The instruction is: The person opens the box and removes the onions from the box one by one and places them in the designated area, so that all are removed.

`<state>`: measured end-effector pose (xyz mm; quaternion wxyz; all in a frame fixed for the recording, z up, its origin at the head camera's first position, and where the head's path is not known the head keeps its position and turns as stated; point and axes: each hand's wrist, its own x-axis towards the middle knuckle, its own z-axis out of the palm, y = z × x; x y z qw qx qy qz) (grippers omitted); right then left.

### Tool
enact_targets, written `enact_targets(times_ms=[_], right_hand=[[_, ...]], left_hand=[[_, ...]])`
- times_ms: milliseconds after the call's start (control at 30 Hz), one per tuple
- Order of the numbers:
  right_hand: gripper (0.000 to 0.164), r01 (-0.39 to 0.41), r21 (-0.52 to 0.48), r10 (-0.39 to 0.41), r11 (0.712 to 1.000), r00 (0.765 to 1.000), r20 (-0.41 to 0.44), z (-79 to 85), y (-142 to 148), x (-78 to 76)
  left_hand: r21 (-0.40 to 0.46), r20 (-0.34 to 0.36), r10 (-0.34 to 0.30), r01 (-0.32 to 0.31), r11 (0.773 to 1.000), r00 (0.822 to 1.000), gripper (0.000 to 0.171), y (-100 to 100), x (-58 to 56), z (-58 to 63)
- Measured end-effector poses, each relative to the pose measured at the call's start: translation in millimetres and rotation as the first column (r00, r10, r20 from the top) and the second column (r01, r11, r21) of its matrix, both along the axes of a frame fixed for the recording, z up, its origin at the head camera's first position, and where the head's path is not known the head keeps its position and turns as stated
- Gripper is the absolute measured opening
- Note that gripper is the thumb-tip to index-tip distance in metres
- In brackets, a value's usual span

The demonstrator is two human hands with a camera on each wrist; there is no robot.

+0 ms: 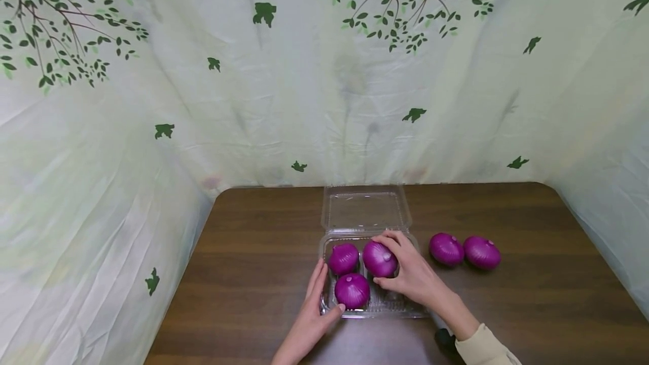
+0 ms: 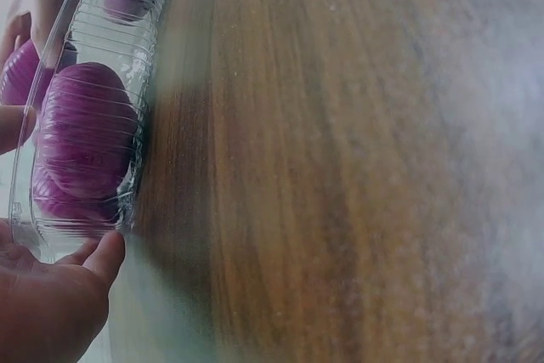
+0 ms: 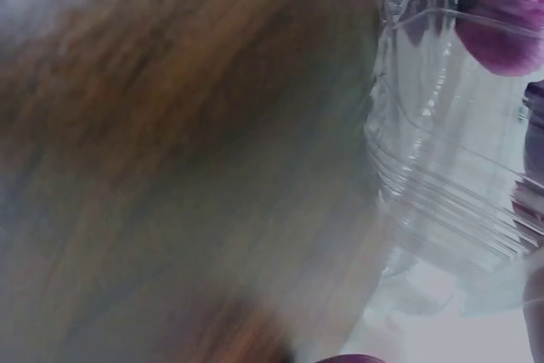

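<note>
Gripping a red onion (image 1: 379, 258) between thumb and fingers, the right hand (image 1: 413, 272) has it at the back right of the clear plastic clamshell container (image 1: 400, 306); whether it rests on the base cannot be told; the left hand (image 1: 313, 315), fingers straight, braces the near left corner; a slack hold on smooth skin could let the onion roll into the left-side pair (image 1: 352, 290); uneven pressure could skid the light container; a brushing forearm could roll the loose onions (image 1: 447, 249) beside it.
</note>
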<state>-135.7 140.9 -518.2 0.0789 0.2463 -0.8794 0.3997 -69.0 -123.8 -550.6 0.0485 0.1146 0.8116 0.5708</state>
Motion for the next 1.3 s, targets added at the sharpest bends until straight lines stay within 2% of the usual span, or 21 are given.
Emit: enact_targets(times_ms=[367,600,800,1000,1167,1233,1300], right_hand=[[0.082,-0.012,-0.014,0.011,1.0,0.999,-0.049,-2.7,10,15.4],[0.084,0.067,-0.004,-0.067,0.998,0.996,-0.057,-9.3,18,27.2],[0.083,0.1,-0.121,-0.095,0.988,0.994,0.048,-12.1,24,35.6],[0.08,0.118,-0.318,-0.061,0.941,0.981,0.182,-5.8,31,41.0],[0.081,0.148,-0.343,-0.074,0.928,0.973,0.22,-2.8,36,44.6],[0.083,0.158,-0.381,-0.065,0.911,0.967,0.245,-2.4,38,45.5],[0.084,0.167,-0.439,-0.046,0.883,0.96,0.275,-2.5,39,46.5]], left_hand=[[-0.014,0.041,-0.001,0.001,1.0,0.999,0.091,0,2.5,2.6],[-0.006,0.049,-0.004,0.004,1.0,0.999,0.091,0,3.8,2.5],[-0.005,0.05,-0.004,0.005,1.0,0.999,0.091,-1,4.0,2.0],[-0.008,0.057,-0.005,0.005,1.0,0.998,0.09,0,3.1,1.4],[-0.011,0.054,-0.006,0.006,1.0,0.999,0.09,0,2.3,2.1],[-0.014,0.049,-0.005,0.006,1.0,0.999,0.09,0,1.9,2.2],[-0.02,0.044,-0.003,0.004,1.0,0.999,0.09,0,1.5,1.5]])
